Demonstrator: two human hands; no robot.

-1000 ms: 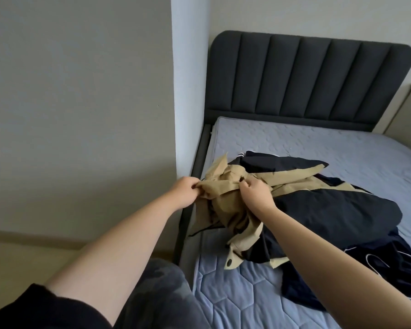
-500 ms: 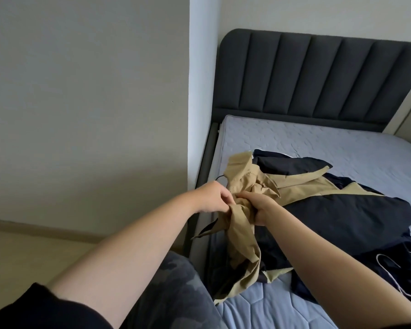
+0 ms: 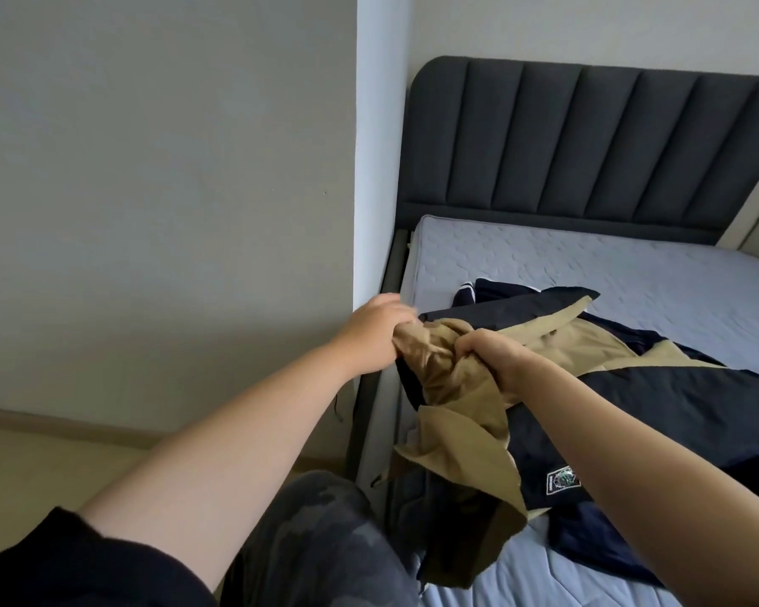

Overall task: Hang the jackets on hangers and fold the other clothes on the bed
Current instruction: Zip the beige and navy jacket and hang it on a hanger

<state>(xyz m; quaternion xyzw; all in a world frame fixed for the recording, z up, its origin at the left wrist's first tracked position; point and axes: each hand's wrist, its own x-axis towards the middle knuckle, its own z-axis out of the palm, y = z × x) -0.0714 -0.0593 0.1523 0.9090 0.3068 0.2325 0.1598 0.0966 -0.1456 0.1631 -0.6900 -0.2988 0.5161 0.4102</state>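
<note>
My left hand and right hand are clenched side by side on the bunched tan end of the jacket at the left edge of the bed, its navy body trailing rightward from them.

1. A black short sleeve covers the left upper arm. It is plain cloth with a loose hem.
2. The left forearm is bare from that hem to the left grip, which is also bare.
3. The right forearm and right grip are bare.
4. Dark grey camouflage trousers, blotched in lighter and darker grey, cover one leg. Their length cannot be told.
</note>
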